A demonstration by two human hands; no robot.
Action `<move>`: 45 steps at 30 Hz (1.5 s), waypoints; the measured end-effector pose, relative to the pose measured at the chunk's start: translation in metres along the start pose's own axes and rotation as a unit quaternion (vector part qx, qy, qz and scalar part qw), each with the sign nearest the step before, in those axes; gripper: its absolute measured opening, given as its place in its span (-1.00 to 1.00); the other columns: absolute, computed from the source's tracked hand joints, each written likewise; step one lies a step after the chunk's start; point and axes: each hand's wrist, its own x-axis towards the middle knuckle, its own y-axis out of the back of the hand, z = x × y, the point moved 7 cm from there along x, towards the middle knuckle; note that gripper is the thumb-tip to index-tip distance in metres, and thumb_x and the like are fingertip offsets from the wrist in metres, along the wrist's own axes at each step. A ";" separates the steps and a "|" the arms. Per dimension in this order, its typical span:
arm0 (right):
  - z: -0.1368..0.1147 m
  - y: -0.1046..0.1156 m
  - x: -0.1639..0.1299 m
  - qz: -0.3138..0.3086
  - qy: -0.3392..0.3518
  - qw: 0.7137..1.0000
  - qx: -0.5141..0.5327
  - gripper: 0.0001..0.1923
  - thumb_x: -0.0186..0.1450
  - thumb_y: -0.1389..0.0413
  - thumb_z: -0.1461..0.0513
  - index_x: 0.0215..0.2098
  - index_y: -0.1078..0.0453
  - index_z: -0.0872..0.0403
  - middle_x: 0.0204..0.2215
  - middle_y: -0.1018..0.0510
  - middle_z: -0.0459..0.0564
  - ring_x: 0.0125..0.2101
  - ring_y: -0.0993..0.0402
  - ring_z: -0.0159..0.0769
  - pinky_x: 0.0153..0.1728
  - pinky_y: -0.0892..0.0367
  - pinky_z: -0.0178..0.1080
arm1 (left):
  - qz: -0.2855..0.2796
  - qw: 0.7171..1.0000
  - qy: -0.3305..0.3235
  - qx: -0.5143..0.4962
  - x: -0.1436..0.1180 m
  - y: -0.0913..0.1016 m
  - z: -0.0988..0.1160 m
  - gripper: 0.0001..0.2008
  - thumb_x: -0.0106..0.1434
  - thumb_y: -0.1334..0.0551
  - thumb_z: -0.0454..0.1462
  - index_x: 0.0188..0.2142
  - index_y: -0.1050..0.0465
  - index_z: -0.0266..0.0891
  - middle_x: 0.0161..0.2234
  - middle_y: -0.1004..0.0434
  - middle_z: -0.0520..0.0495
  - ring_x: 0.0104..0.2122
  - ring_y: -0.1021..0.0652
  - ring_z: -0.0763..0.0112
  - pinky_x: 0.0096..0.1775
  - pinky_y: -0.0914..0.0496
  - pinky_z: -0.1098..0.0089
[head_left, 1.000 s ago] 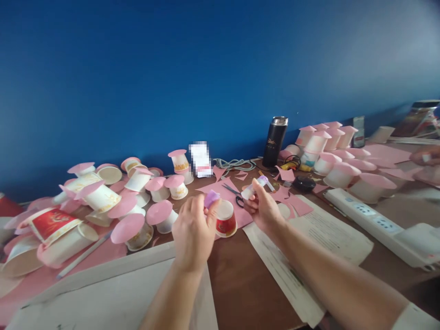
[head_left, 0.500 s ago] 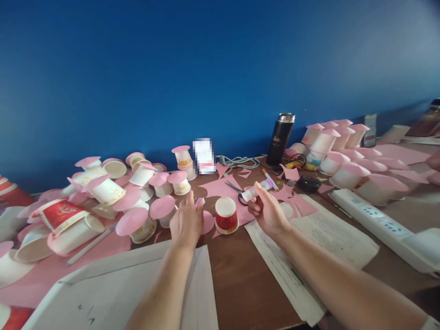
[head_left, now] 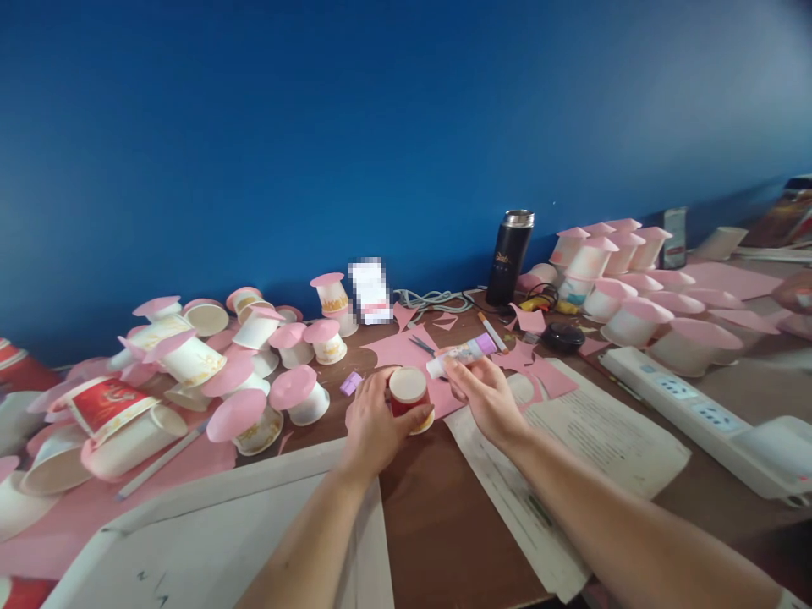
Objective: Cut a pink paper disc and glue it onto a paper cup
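My left hand (head_left: 374,420) is wrapped round a red paper cup (head_left: 408,386) that stands upside down on the table, its pale base facing up. In my right hand (head_left: 485,393) is a glue stick (head_left: 462,355) with a purple end, held slanted beside the cup, its white end pointing left. A small purple cap (head_left: 350,383) lies on the table just left of my left hand. Behind the glue stick, scissors (head_left: 421,344) rest on cut pink paper (head_left: 397,351); their handles are mostly hidden.
Several upturned cups with pink paper tops crowd the left (head_left: 298,387) and the right (head_left: 634,321). A black flask (head_left: 509,258) stands by the blue wall. Printed sheets (head_left: 609,431), a white power strip (head_left: 704,423) and a large white board or envelope (head_left: 254,533) lie nearer. Another person's hand (head_left: 796,292) shows at far right.
My left hand has let go of the purple cap and moved right onto the red cup. My right hand has brought the glue stick slightly left, tilting its white end toward the cup.
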 end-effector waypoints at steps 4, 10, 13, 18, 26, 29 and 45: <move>-0.004 -0.001 -0.002 0.001 0.046 0.997 -0.065 -0.73 0.26 -0.15 0.03 -0.26 -0.45 0.06 -0.40 -0.53 -0.05 -0.37 -0.42 -0.33 -0.32 -0.30 -0.29 | -0.009 1.000 -0.009 -0.020 0.001 -0.002 0.001 -0.54 0.09 -0.34 -0.06 -0.05 -0.34 -0.11 -0.05 -0.47 -0.05 -0.05 -0.45 0.22 -0.02 -0.31 0.22; 0.002 -0.003 -0.005 -0.007 0.057 0.986 -0.154 -0.71 0.28 -0.11 0.01 -0.26 -0.45 0.06 -0.29 -0.58 0.01 -0.27 -0.49 -0.22 -0.28 -0.36 -0.24 | -0.004 1.000 -0.006 -0.015 0.001 -0.002 0.000 -0.50 0.06 -0.35 -0.04 -0.04 -0.34 -0.12 -0.07 -0.47 -0.06 -0.06 -0.45 0.22 -0.03 -0.32 0.21; 0.004 -0.003 -0.005 -0.013 0.059 0.982 -0.178 -0.70 0.29 -0.11 0.01 -0.23 -0.45 0.06 -0.28 -0.58 0.01 -0.27 -0.50 -0.22 -0.27 -0.36 -0.24 | -0.007 1.000 -0.010 -0.022 0.001 -0.001 0.001 -0.51 0.06 -0.35 -0.05 -0.04 -0.34 -0.12 -0.06 -0.46 -0.05 -0.05 -0.45 0.23 -0.02 -0.31 0.22; 0.006 -0.002 -0.004 -0.015 0.042 0.984 -0.172 -0.69 0.29 -0.10 0.00 -0.20 -0.44 0.07 -0.26 -0.58 0.01 -0.26 -0.50 -0.22 -0.30 -0.36 -0.25 | -0.011 1.000 -0.007 -0.025 0.002 0.000 0.003 -0.53 0.07 -0.35 -0.06 -0.06 -0.36 -0.11 -0.06 -0.46 -0.05 -0.04 -0.44 0.22 -0.02 -0.32 0.21; 0.002 -0.002 -0.003 -0.013 0.042 0.981 -0.188 -0.73 0.29 -0.09 0.04 -0.23 -0.44 0.07 -0.29 -0.59 -0.01 -0.27 -0.50 -0.22 -0.32 -0.34 -0.26 | -0.015 1.000 0.001 -0.018 0.001 0.000 0.002 -0.53 0.07 -0.34 -0.04 -0.05 -0.36 -0.11 -0.06 -0.46 -0.06 -0.03 -0.44 0.18 -0.03 -0.33 0.20; -0.002 -0.003 -0.005 -0.018 0.050 0.978 -0.201 -0.74 0.30 -0.09 0.04 -0.27 -0.43 0.06 -0.32 -0.58 -0.02 -0.29 -0.50 -0.22 -0.32 -0.34 -0.25 | -0.019 1.000 0.001 -0.015 0.000 0.000 0.001 -0.56 0.10 -0.32 -0.06 -0.05 -0.36 -0.11 -0.06 -0.46 -0.07 -0.03 -0.45 0.18 -0.04 -0.35 0.19; -0.011 -0.013 -0.012 -0.065 0.094 0.957 -0.267 -0.78 0.30 -0.10 0.06 -0.29 -0.41 0.04 -0.46 -0.50 -0.07 -0.43 -0.43 -0.29 -0.37 -0.32 -0.25 | -0.007 1.000 -0.012 -0.014 0.002 0.000 0.001 -0.52 0.06 -0.36 -0.12 -0.03 -0.36 -0.12 -0.07 -0.47 -0.06 -0.07 -0.45 0.21 -0.05 -0.35 0.21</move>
